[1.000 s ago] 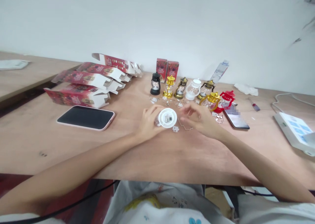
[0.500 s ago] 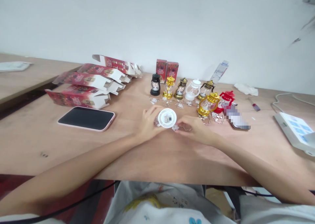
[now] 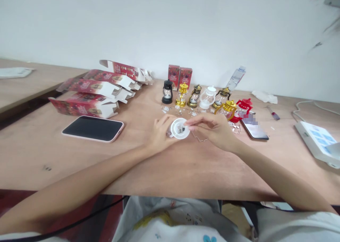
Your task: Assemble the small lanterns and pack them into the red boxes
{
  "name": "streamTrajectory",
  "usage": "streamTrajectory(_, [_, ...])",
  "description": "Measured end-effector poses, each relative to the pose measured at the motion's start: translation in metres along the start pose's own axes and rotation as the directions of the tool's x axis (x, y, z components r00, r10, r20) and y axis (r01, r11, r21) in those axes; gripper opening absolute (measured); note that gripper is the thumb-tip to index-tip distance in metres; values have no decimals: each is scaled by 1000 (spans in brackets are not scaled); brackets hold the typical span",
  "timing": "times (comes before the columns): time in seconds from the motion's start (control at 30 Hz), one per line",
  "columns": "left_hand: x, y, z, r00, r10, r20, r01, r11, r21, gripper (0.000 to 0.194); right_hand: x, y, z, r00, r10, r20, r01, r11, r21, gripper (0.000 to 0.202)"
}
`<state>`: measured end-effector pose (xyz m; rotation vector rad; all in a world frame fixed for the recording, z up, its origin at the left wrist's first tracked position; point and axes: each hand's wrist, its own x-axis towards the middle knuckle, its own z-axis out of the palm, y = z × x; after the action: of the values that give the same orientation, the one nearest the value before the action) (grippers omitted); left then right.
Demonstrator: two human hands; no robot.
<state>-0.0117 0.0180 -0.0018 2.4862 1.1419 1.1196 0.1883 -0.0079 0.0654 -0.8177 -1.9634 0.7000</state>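
A white lantern (image 3: 175, 133) lies in my left hand (image 3: 160, 134), its round base turned up toward me with small metal parts showing in the recess. The fingers of my left hand wrap round its side. My right hand (image 3: 209, 128) is at the right rim of the base, thumb and forefinger pinched together; what they hold is too small to name. A thin bent wire-like outline (image 3: 199, 138) lies on the table under my right hand. Behind my hands stand several lanterns, among them a black one (image 3: 167, 92), a white one (image 3: 208, 97) and a red one (image 3: 243, 109).
Flattened red boxes (image 3: 87, 88) are piled at the left, behind a phone (image 3: 92, 128). Two upright red boxes (image 3: 174, 75), a bottle (image 3: 236, 77) and a tissue (image 3: 265, 96) are at the back. Another phone (image 3: 254, 127), a screwdriver (image 3: 273, 113) and a white device (image 3: 317, 141) lie right.
My right hand has moved up and left, from beside the white lantern to the rim of its base. A small white piece near its fingertips no longer shows there. My left hand has stayed in place.
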Motion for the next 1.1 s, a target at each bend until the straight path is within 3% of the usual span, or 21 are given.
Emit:
streamTrajectory(0.13, [-1,-3,4,999,23,-25,-23,1000,2,43,9,-8,5,989,-132,60,142,966,-215,13])
streamTrajectory(0.23, [-1,-3,4,1000,5,-15,-5,1000,14,41,10,-9,8,985,-153,79,169,940,-295,16])
streamTrajectory(0.4, [-1,-1,3,1000,16,-16,-16,1000,16,40,8,-5,10,990,-136,-22,125,954,-273,8])
streamTrajectory(0.53, [-1,-3,4,999,28,-31,-28,999,19,41,8,-2,10,994,-104,-35,94,972,-216,8])
streamTrajectory(0.67, [-2,-4,5,999,28,-33,-27,999,23,41,8,-1,12,989,-141,-34,130,966,-223,10])
streamTrajectory(0.83, [-2,0,2,999,30,-32,-30,999,10,39,6,2,15,972,-233,-18,211,907,-366,9])
streamTrajectory(0.97, [-2,1,1,1000,12,-22,-12,1000,1,40,1,5,16,902,-430,36,375,739,-559,6])
streamTrajectory(1.1, [-1,-1,2,1000,-6,-29,6,1000,-5,37,-9,7,18,763,-570,305,557,340,-757,24])
